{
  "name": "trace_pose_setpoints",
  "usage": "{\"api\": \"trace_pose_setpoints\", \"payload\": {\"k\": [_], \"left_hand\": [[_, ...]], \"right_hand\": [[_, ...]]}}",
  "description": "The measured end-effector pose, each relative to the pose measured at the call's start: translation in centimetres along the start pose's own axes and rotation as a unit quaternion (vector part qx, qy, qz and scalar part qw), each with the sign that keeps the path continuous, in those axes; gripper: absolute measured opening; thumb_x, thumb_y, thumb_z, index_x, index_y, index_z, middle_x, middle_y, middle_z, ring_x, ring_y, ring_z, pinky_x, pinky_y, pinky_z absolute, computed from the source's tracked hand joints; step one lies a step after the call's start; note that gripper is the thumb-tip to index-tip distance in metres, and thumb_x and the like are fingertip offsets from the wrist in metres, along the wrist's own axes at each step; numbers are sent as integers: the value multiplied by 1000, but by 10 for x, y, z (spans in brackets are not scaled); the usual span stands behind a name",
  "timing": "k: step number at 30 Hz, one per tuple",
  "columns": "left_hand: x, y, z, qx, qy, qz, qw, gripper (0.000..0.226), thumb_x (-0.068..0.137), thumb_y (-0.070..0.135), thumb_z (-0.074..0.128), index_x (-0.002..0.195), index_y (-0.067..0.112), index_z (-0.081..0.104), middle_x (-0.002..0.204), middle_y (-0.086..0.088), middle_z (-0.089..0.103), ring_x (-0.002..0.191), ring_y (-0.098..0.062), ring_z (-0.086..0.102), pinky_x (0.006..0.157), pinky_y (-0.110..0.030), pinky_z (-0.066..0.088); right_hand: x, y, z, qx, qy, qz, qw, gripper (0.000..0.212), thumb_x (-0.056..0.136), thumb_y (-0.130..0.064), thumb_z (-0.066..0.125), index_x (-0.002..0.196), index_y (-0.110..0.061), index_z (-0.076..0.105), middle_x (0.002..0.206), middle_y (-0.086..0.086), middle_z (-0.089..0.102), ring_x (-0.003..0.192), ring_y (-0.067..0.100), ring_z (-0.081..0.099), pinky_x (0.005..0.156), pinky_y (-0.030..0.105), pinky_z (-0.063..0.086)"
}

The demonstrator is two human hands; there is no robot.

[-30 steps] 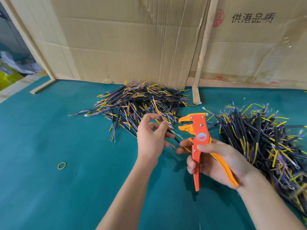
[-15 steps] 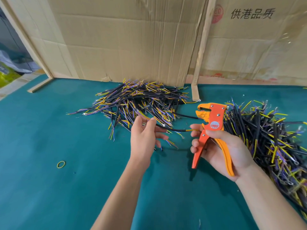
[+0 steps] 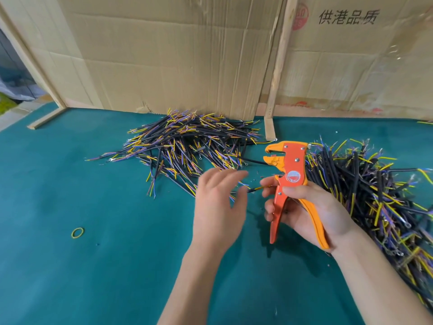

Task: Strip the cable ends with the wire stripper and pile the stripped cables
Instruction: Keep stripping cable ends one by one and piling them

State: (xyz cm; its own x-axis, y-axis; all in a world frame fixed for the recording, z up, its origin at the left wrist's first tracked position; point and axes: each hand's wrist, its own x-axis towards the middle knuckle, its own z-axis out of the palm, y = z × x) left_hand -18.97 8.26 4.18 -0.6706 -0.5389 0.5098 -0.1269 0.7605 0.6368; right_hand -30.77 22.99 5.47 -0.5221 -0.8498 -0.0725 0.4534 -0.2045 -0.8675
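My right hand [image 3: 314, 214] grips the handles of the orange wire stripper [image 3: 290, 170], jaws pointing left. A black cable [image 3: 251, 160] runs from the jaws back to the middle pile of cables [image 3: 187, 144]. A short black cable with a yellow end [image 3: 256, 189] sticks out left from my right fingertips. My left hand [image 3: 218, 205] hovers just left of it with fingers spread and blurred, holding nothing that I can see. A second, thicker pile of black, yellow and purple cables [image 3: 365, 184] lies to the right, behind my right hand.
Everything sits on a teal cloth table [image 3: 93, 266]. A yellow rubber band [image 3: 77, 232] lies at the left. Cardboard sheets [image 3: 175, 55] wall off the back, with a wooden strip [image 3: 276, 73] standing between them. Small insulation scraps dot the cloth near my hands.
My left hand has let go of the cable it pinched and spread its fingers. The stripper has stayed in my right hand, now tilted with its jaws more to the left.
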Motion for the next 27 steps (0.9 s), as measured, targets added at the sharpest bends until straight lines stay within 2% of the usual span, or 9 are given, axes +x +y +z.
{"api": "trace_pose_setpoints", "payload": {"k": [3,5,8,12,17,22,27], "left_hand": [[6,4,14,9,-52,-3,999,19,98,26,65,111,30,77,121,1,71,138,-29,38,117,-38,30],[10,3,23,-9,-41,-6,999,17,96,23,67,107,28,78,104,3,76,128,-29,48,111,-41,36],[11,5,37,-29,5,-8,1000,9,92,18,70,97,20,78,87,3,74,104,-25,58,93,-39,47],[12,4,48,-74,61,-28,995,7,90,13,72,93,18,75,87,8,71,88,-16,63,82,-29,50],[19,1,51,-84,65,-17,994,8,88,8,72,91,15,74,85,9,70,80,-6,61,78,-15,48],[20,-3,48,-146,66,-71,984,12,88,6,71,90,17,75,82,8,72,80,-12,67,78,-22,52],[20,-3,48,-150,43,-92,983,10,88,9,72,90,18,76,82,9,72,79,-7,67,78,-18,52]], "right_hand": [[0,-2,1,8,11,-18,1000,51,74,-14,69,119,9,66,100,24,64,70,31,61,67,42,56],[1,-3,-1,11,22,-33,999,51,77,-16,64,122,9,64,103,25,64,70,31,60,67,41,55],[2,-3,-2,16,36,-47,998,49,78,-14,61,122,7,64,105,26,65,70,30,60,66,40,56],[5,0,-1,23,55,-60,996,52,78,-11,60,126,8,61,108,25,67,69,29,61,65,39,56],[9,4,-6,10,81,-60,995,52,78,-10,60,128,5,62,115,25,70,69,29,63,64,40,57],[12,10,-10,-6,90,-56,994,49,78,-7,62,126,1,64,121,26,69,68,31,64,64,40,56],[15,12,-8,1,97,-77,992,52,78,-7,62,129,-2,64,124,22,69,70,31,64,64,40,56]]}}
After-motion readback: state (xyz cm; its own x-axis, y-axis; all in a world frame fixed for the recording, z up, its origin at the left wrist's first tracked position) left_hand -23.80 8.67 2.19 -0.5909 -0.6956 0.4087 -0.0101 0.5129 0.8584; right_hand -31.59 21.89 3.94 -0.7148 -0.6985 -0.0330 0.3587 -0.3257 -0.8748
